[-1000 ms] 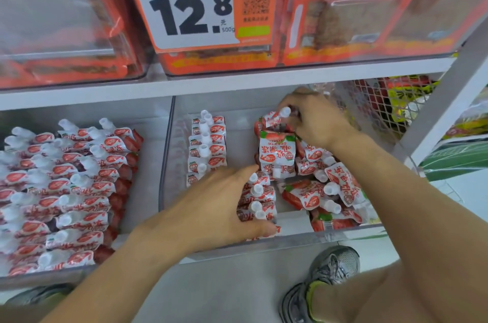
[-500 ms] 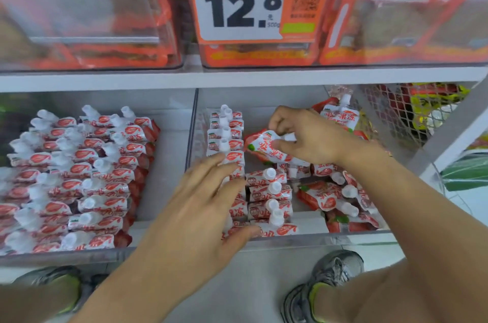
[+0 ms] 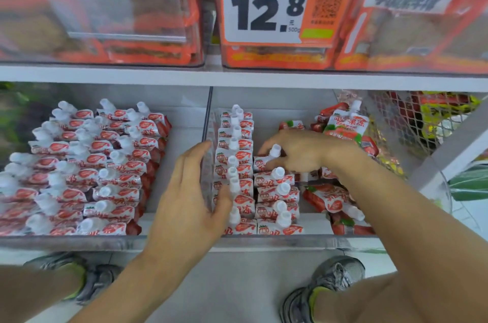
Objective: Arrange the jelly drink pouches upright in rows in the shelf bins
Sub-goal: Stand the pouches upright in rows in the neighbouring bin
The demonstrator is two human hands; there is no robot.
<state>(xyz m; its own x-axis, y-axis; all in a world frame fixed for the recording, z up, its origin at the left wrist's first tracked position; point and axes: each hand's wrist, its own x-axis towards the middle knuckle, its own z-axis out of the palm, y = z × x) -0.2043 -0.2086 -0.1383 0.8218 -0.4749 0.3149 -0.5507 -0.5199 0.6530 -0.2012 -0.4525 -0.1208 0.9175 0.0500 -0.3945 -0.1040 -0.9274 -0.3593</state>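
Red-and-white jelly drink pouches with white caps fill two clear bins on the lower shelf. The left bin (image 3: pixel 79 239) holds several full rows of pouches (image 3: pixel 105 161). In the right bin (image 3: pixel 303 238) two upright rows (image 3: pixel 237 164) stand at its left side, and loose pouches (image 3: pixel 340 198) lie jumbled at its right. My right hand (image 3: pixel 298 151) grips a pouch (image 3: pixel 266 160) at the back end of the second row, cap up. My left hand (image 3: pixel 190 196) is spread with straight fingers against the bin's left wall, thumb touching the first row.
The shelf above carries clear bins of orange snack packs and a price card reading 12.8 (image 3: pixel 266 3). A wire mesh basket (image 3: pixel 412 122) stands right of the bins. My two grey shoes (image 3: pixel 332 278) are on the pale floor below the shelf edge.
My right hand has carried a pouch from the back of the bin down onto the end of the second row. My left hand has slid left, off the pouch tops to the bin's left wall.
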